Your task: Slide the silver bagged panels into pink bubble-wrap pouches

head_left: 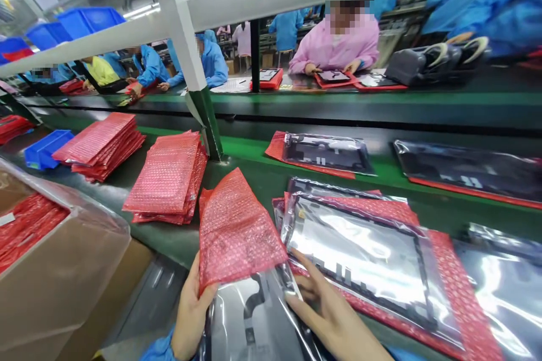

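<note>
My left hand point(193, 307) grips the lower left edge of a red bubble-wrap bag point(239, 231), its thumb on top. Below the bag's mouth lies a flat grey panel point(254, 321) in clear plastic, its top end at or under the red film. My right hand point(317, 299) holds the panel's right edge between thumb and fingers. Just right of it, a plastic-wrapped panel with a black frame point(359, 242) rests on red bubble wrap point(444, 259). Whether the panel's end is inside the bag cannot be made out.
Stacks of red bags point(165, 175) point(101, 141) lie left on the green bench point(237, 169). An open carton point(55, 287) stands at lower left, a blue bin point(48, 149) behind. A white-green post point(205, 118) rises ahead. A person in pink point(339, 39) works opposite.
</note>
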Tool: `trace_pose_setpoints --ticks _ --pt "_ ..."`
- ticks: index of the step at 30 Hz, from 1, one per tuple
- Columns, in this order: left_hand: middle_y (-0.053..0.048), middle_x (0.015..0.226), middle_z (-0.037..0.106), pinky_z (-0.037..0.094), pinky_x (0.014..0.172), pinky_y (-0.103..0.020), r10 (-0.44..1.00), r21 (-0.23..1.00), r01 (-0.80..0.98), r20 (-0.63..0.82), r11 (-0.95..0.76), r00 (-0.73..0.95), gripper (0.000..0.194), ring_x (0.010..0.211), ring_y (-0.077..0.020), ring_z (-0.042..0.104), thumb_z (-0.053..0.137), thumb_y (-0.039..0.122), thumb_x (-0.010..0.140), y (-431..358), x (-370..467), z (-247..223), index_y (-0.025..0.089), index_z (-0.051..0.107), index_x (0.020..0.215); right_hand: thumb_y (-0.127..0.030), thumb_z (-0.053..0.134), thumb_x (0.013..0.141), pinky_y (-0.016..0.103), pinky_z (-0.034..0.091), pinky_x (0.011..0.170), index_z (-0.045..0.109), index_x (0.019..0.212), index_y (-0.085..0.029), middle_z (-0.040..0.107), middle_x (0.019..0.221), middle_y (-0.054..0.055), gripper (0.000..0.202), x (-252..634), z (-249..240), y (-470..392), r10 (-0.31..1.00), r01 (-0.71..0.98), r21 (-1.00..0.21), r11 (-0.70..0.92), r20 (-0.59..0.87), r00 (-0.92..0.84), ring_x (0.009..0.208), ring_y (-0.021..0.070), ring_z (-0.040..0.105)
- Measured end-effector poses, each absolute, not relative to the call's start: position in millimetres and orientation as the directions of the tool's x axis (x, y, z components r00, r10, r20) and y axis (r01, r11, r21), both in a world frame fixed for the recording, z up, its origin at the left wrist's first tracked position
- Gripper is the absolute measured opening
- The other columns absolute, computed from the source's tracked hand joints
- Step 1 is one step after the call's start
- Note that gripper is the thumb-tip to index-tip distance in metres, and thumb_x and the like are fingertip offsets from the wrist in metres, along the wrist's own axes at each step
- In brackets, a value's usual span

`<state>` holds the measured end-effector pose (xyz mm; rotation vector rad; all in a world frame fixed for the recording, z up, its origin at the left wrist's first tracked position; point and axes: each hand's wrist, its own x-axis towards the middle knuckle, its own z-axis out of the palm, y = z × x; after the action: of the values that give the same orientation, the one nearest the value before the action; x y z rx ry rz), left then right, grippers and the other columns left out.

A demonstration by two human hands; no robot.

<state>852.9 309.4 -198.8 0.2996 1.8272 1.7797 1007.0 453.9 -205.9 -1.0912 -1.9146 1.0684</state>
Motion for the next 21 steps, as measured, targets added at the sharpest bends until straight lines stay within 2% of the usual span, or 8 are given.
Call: trace_pose_setpoints --ticks 6,9,12,15,18,21 --pt "-0.011 0.154 0.034 0.029 0.117 -0.037 0.553 0.980 -0.196 -0.181 0.032 -0.813 0.088 0.142 -0.0283 0.030 0.071 0.047 0.075 292.8 858.9 -198.4 0.021 0.031 0.148 -0.052 0.039 0.091 0.028 0.041 0.048 0.060 0.068 -0.023 0.062 0.061 0.007 0.043 987.8 -191.2 518.7 0.715 0.355 -0.722 0.593 0.271 -0.644 0.048 0.0179 0.052" --pt "-0.013 0.152 0.037 0.026 0.118 -0.040 0.512 0.980 -0.195 -0.185 0.035 -0.839 0.086 0.142 -0.0302 0.031 0.072 0.048 0.075 288.2 860.0 -194.6 0.019 0.034 0.147 -0.053 0.038 0.091 0.029 0.045 0.052 0.063 0.076 -0.022 0.065 0.067 0.007 0.043 985.8 -186.8 524.8 0.644 0.260 -0.814 0.519 0.172 -0.746 0.052 0.0182 0.057" --pt "-0.013 0.150 0.040 0.025 0.118 -0.040 0.522 0.982 -0.183 -0.177 0.041 -0.834 0.083 0.141 -0.0308 0.032 0.072 0.049 0.075 289.2 861.8 -193.2 0.018 0.039 0.144 -0.057 0.053 0.087 0.029 0.051 0.061 0.067 0.093 -0.018 0.067 0.081 0.008 0.042 985.2 -183.9 517.8 0.590 0.181 -0.892 0.415 0.112 -0.799 0.067 0.0184 0.062" --pt "-0.012 0.150 0.040 0.025 0.118 -0.039 0.519 0.977 -0.201 -0.206 0.066 -0.830 0.081 0.141 -0.0298 0.033 0.071 0.050 0.075 292.0 863.8 -194.0 0.018 0.042 0.143 -0.050 0.058 0.090 0.031 0.053 0.067 0.063 0.105 -0.015 0.065 0.093 0.006 0.039 978.4 -186.6 510.7 0.647 0.231 -0.859 0.457 0.142 -0.749 0.075 0.0165 0.062" --pt "-0.012 0.149 0.042 0.028 0.117 -0.037 0.513 0.974 -0.210 -0.221 0.080 -0.830 0.080 0.141 -0.0288 0.033 0.071 0.050 0.074 292.5 864.6 -198.5 0.019 0.042 0.142 -0.044 0.055 0.095 0.032 0.054 0.072 0.061 0.107 -0.015 0.062 0.099 0.005 0.032 969.7 -192.3 509.5 0.678 0.273 -0.831 0.485 0.160 -0.717 0.080 0.0158 0.061" --pt "-0.011 0.145 0.047 0.034 0.113 -0.035 0.420 0.973 -0.214 -0.229 0.083 -0.878 0.076 0.137 -0.0276 0.040 0.070 0.052 0.073 289.7 863.8 -209.8 0.020 0.047 0.138 -0.041 0.047 0.098 0.027 0.050 0.062 0.063 0.095 -0.017 0.063 0.082 0.004 0.029 974.0 -202.4 508.8 0.655 0.252 -0.805 0.537 0.210 -0.726 0.068 0.0145 0.060"
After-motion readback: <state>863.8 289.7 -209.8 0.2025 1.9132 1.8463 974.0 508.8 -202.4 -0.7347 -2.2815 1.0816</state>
